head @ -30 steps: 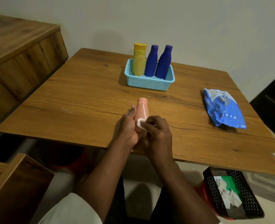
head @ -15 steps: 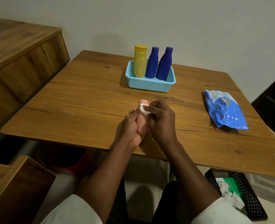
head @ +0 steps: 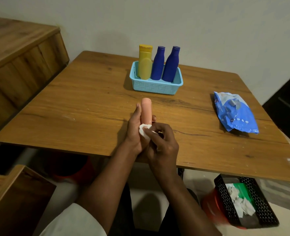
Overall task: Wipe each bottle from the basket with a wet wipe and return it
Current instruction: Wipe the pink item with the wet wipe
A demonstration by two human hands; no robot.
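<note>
Head view: one pink bottle (head: 146, 111) is gripped by left hand (head: 134, 132); one wet wipe (head: 145, 130) is pinched against it by right hand (head: 163, 145). Far basket (head: 155, 87): one yellow bottle (head: 145, 63), two blue bottles (head: 165, 64).

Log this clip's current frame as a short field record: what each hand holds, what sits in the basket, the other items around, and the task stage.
left hand: left hand holds the pink bottle, tilted away from the person above the table
right hand: right hand pinches a white wet wipe against the bottle's lower part
basket: blue basket holds one yellow bottle and two blue bottles, upright
wipes pack: blue wipes pack lies at table right
bin: black bin on the floor holds used wipes
stage: wiping pink bottle, not yet returned
</note>
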